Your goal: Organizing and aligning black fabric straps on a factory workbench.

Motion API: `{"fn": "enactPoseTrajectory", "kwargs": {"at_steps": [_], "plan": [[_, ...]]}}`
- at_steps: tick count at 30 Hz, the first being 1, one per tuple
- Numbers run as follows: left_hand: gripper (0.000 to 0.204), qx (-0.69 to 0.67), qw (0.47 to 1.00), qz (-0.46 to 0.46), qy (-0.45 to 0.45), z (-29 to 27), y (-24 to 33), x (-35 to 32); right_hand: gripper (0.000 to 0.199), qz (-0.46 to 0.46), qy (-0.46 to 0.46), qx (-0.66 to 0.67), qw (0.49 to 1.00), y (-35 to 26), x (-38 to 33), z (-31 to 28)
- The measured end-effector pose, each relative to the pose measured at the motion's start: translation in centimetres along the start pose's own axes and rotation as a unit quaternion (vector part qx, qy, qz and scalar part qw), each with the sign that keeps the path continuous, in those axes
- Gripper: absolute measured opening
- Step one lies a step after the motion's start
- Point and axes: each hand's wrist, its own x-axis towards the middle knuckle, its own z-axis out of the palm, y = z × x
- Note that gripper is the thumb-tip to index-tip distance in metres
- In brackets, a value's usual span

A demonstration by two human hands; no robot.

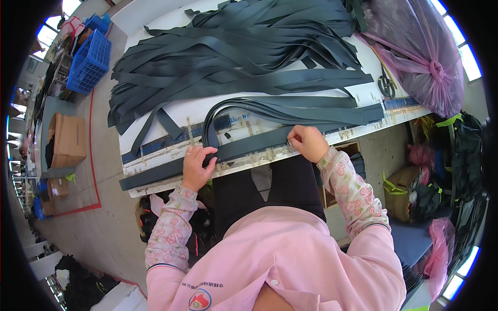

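Note:
A long dark grey-green fabric strip (249,146) lies along the front edge of the white table (244,167). At its left part, my left hand (197,167) is closed, thumb and forefinger pinching the strip. Farther right, my right hand (308,143) is also closed, its fingertips pressed together at the strip's near edge. Just beyond the strip rests a bundle of matching strips (290,103), bent into a loop whose left end comes down near my left fingers. A large pile of loose strips (228,52) covers the far side of the table.
Black-handled scissors (386,85) lie at the table's right side. A pink plastic bag (423,62) bulges over the far right corner. Across the aisle on the left are a blue crate (89,62) and a cardboard box (68,140). More dark bundles (464,155) sit at the right.

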Motion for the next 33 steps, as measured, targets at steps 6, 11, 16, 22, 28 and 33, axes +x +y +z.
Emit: {"fn": "enactPoseTrajectory", "kwargs": {"at_steps": [6,11,16,22,28,33], "plan": [[0.037,-0.009,1.0,0.002,-0.017,-0.3,0.6,0.8,0.008,0.056,0.045,0.171,0.983,-1.4,-0.2,-0.7],[0.027,-0.019,1.0,-0.009,-0.016,-0.9,0.4,-0.3,0.017,-0.056,-0.126,0.169,0.976,-6.4,-0.7,5.9],[0.019,-0.073,0.995,0.014,0.06,0.3,0.7,0.1,0.044,-0.048,-0.248,0.176,0.952,-7.7,2.5,6.4],[0.031,0.033,0.999,0.026,-0.001,-0.6,0.2,-0.2,0.021,-0.093,0.007,0.115,0.989,-7.7,6.3,7.7],[0.038,0.026,0.999,0.029,-0.003,-0.1,0.1,0.5,0.008,-0.027,-0.092,0.139,0.986,-9.7,4.3,10.0],[0.039,0.022,1.0,0.006,-0.006,-0.5,-0.2,-0.5,0.008,-0.06,-0.072,0.047,0.995,-10.5,3.9,12.1]]}}
